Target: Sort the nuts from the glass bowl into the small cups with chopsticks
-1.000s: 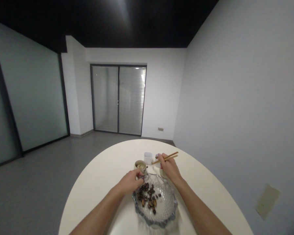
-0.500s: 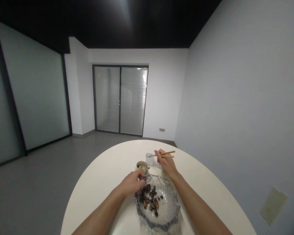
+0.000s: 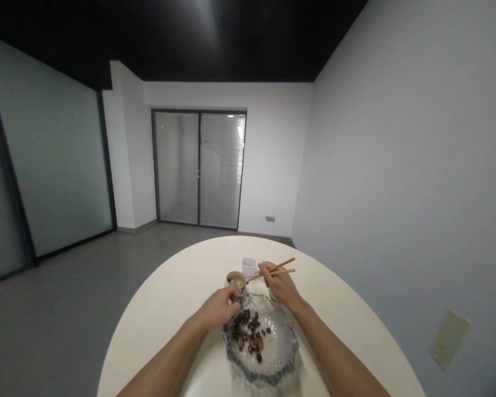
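Observation:
My right hand point(image 3: 281, 284) grips a pair of wooden chopsticks point(image 3: 281, 264). Their tips reach down left to a small dark piece point(image 3: 247, 283) beside a round tin point(image 3: 236, 279) that contains pale bits. Whether the tips pinch that piece is too small to tell. With fingers closed, my left hand point(image 3: 220, 307) holds the upper left rim of a scalloped clear glass bowl point(image 3: 283, 353). Dark red-brown dried fruits point(image 3: 254, 325) and some lighter brown pieces lie in the bowl's left half. A white square cup point(image 3: 248, 266) stands just behind the chopstick tips.
Everything stands on a round cream table point(image 3: 169, 286). Another whitish container is partly hidden behind my right hand. A pale wall point(image 3: 376, 193) runs along the right, and glass doors point(image 3: 198, 168) are at the back.
The chopstick tips have moved from the white cup down and left to the small dark piece by the tin. My left hand stays on the bowl's rim. The view has shifted slightly.

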Demonstrator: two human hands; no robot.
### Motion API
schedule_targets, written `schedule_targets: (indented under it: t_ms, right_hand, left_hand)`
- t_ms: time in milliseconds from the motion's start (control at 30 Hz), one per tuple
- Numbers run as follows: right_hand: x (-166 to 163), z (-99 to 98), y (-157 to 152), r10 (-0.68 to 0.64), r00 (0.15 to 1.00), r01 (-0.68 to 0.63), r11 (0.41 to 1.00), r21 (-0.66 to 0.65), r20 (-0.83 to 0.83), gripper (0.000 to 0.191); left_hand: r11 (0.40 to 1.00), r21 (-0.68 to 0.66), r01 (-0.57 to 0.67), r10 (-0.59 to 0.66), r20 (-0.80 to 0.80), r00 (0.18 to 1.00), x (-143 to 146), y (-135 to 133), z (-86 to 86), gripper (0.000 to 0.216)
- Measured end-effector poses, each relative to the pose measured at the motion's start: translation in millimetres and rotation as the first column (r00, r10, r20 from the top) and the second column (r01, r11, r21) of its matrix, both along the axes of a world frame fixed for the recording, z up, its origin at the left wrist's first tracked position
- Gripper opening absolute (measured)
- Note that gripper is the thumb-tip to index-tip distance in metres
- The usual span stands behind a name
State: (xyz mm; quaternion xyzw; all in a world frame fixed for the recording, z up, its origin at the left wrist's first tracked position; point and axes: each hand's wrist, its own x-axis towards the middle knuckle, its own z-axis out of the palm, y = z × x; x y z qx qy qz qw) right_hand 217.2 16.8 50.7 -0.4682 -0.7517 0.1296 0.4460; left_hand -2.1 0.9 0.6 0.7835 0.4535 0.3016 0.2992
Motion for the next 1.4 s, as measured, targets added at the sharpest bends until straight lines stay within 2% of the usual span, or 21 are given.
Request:
schedule_targets:
  t_ms: [233,400,533,1000,1200,1400]
  right_hand:
    - [6,-15.7,8,0.023,0.995,-0.024,1.000,0.014,0.095,0.045]
    - [5,-18.5,10,-0.024,0.994,0.026,1.000,-0.014,0.107,0.047]
    - [4,-18.5,9,-0.055,0.992,0.060,0.998,-0.037,0.110,0.049]
    - [2,-13.9,13,-0.006,0.979,0.006,1.000,-0.001,0.204,0.047]
    - [1,-15.4,13,-0.028,0.981,0.029,1.000,-0.003,0.191,0.046]
    - [1,-15.1,10,-0.003,0.986,0.004,1.000,-0.007,0.164,0.046]
  left_hand:
    - [1.000,-0.004,0.008,-0.008,0.002,1.000,-2,1,-1.5,0.016]
    - [1.000,-0.003,0.007,-0.007,0.015,1.000,-2,3,-2.9,0.018]
    - [1.000,-0.004,0.010,-0.010,0.022,1.000,-1,3,-3.3,0.017]
    - [1.000,-0.004,0.015,-0.014,0.024,1.000,-1,0,-0.6,0.016]
    - [1.000,0.003,0.009,-0.009,0.034,0.999,-2,4,-5.7,0.016]
    - [1.000,-0.007,0.009,-0.009,0.021,1.000,-2,1,-2.8,0.016]
